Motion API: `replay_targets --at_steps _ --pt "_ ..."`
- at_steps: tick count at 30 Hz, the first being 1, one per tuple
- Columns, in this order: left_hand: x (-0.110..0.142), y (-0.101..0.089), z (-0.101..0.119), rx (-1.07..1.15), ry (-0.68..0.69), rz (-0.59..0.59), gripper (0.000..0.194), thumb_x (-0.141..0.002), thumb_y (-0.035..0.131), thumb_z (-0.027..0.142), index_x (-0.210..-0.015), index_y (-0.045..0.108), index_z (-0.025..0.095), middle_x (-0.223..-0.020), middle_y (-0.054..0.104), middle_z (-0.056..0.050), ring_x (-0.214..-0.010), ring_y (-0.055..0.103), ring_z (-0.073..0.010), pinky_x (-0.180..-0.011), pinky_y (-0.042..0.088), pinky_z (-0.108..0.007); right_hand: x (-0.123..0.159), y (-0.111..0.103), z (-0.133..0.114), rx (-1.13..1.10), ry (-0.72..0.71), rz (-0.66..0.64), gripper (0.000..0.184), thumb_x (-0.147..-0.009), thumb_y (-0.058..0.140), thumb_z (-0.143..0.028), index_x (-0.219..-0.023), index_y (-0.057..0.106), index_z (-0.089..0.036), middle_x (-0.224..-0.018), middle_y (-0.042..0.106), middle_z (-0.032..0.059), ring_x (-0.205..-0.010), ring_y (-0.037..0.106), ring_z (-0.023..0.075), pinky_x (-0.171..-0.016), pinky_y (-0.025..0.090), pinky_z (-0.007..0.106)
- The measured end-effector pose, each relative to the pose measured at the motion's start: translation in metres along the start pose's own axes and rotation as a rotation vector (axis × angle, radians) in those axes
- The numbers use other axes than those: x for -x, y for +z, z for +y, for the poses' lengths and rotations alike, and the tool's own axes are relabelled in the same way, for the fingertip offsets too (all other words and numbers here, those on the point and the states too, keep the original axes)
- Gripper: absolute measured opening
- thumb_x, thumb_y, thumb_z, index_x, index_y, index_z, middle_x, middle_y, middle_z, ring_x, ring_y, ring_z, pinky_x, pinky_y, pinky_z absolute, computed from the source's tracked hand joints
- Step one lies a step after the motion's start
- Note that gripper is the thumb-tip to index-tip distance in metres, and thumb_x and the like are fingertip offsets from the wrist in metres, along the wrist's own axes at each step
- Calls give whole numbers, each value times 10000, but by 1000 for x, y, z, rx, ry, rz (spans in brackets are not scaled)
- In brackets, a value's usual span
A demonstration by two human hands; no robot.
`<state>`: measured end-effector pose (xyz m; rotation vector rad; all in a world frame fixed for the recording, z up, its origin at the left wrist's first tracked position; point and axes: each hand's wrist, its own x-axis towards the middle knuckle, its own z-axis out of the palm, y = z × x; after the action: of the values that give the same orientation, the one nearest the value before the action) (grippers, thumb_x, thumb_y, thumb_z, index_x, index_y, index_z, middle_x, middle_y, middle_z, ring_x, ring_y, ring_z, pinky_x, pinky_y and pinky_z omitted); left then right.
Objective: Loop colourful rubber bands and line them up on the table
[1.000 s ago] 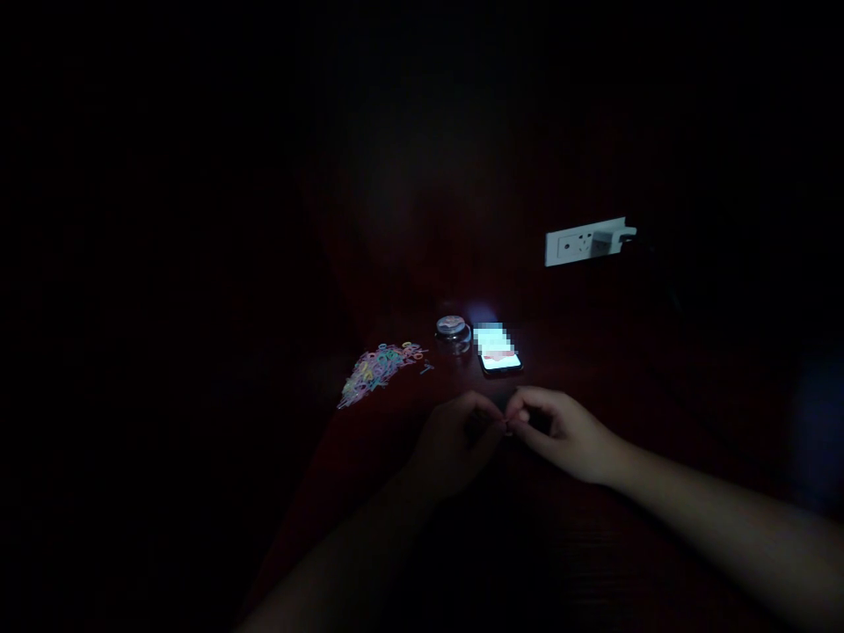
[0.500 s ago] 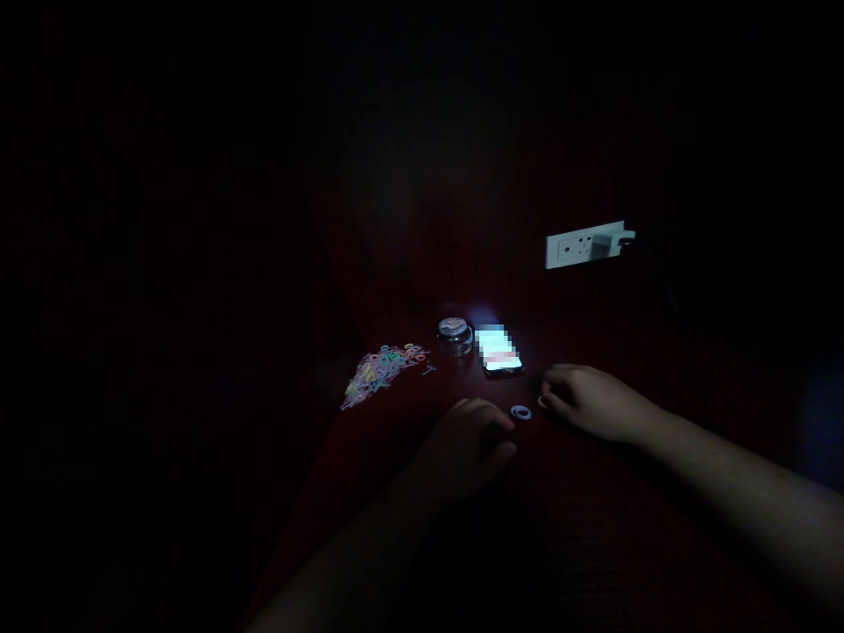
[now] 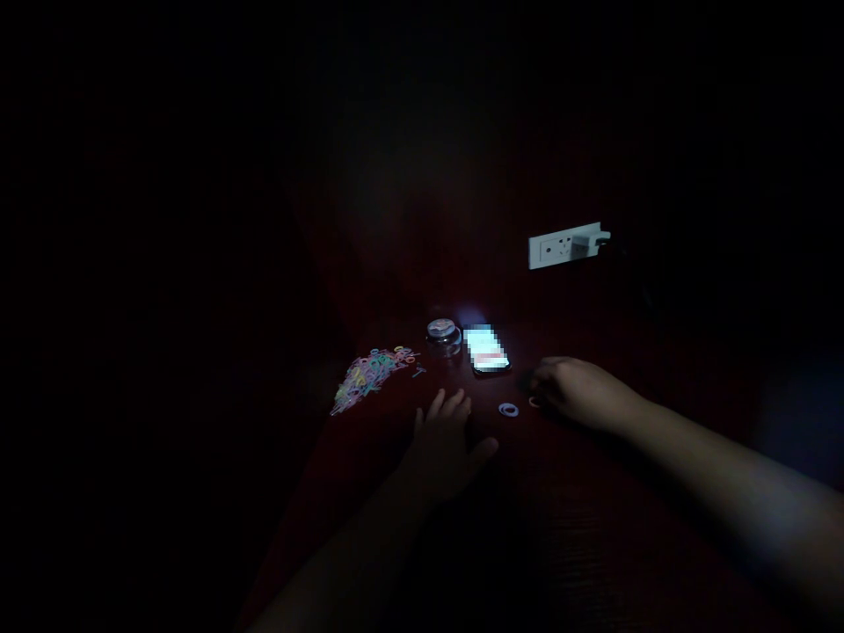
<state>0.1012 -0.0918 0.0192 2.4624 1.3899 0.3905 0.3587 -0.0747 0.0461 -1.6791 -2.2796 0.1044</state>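
My left hand (image 3: 445, 448) is over the dark red table (image 3: 356, 483), its fingers spread and nothing in them. Pale bluish elastic bands (image 3: 508, 410) lie just past its thumb. My right hand (image 3: 573, 387) is at the table to the right, its fingers curled in and pointing down. An orange elastic band (image 3: 534, 402) shows at the edge of those fingers, on the table. Whatever the right fingertips pinch is hidden in shadow. Ahead and to the left sits a heap of small coloured elastic bands (image 3: 373, 374).
A clear jar with a lid (image 3: 443, 334) stands beyond the left hand. Beside it lies a phone (image 3: 486, 352) with a lit screen. On the wall, a white socket plate (image 3: 554, 247) has a plug in it. The surroundings are very dark.
Earlier both hands met fingertip to fingertip. They have parted, the right hand moving right and the left spreading its fingers. The bluish bands now show on the table between them.
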Motion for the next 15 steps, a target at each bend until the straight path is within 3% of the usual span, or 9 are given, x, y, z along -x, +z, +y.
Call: replay_targets --at_steps 7,15 --pt "2 0 1 17 -9 -88 821 -863 415 670 -1518 296 189 -1601 215 -99 -1482 87 -389 -1132 68 -702 2 5 -3 -1 -88 -55 177 -845 555 -189 -903 722 -197 -934 695 98 -839 649 238 -755 461 318" --pt "2 1 1 52 15 -61 835 -851 412 696 -1513 310 197 -1602 216 -103 -1479 67 -412 -1117 68 -728 -3 8 3 18 -28 -76 182 -859 527 -193 -836 707 -204 -880 687 97 -779 654 234 -705 469 323"
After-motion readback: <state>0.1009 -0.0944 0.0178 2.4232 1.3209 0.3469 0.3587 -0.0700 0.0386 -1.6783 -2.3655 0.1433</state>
